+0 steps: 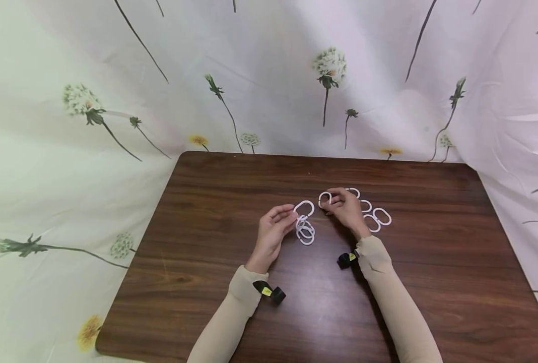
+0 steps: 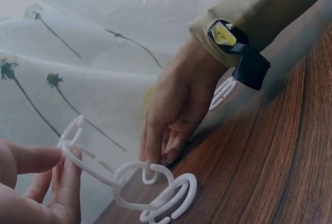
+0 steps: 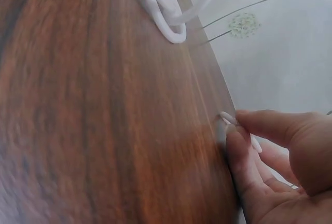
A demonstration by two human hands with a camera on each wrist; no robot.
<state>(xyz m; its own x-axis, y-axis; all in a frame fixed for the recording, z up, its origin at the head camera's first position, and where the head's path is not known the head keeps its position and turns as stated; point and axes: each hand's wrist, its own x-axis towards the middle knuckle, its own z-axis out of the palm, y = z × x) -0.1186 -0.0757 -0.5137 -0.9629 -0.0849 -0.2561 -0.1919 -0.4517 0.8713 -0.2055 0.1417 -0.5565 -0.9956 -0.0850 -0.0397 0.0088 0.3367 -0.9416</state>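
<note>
My left hand (image 1: 270, 234) pinches a white open-ended plastic link (image 2: 88, 168) between thumb and fingers. From it hangs a short chain of several white links (image 2: 193, 189), bunched together above the table. To the right of the chain, my right hand (image 1: 348, 209) pinches a single white link (image 1: 325, 192) between thumb and forefinger, low over the table. In the right wrist view that link (image 3: 228, 116) is partly hidden by the fingertips. The two hands are apart, with the chain hanging between them.
Several loose white links (image 1: 389, 217) lie on the dark wood-grain table (image 1: 214, 252) beside and behind my right hand, some partly covered by it. A white cloth (image 1: 278, 111) printed with flowers hangs behind the table's back edge. Each wrist wears a black camera (image 1: 278, 295).
</note>
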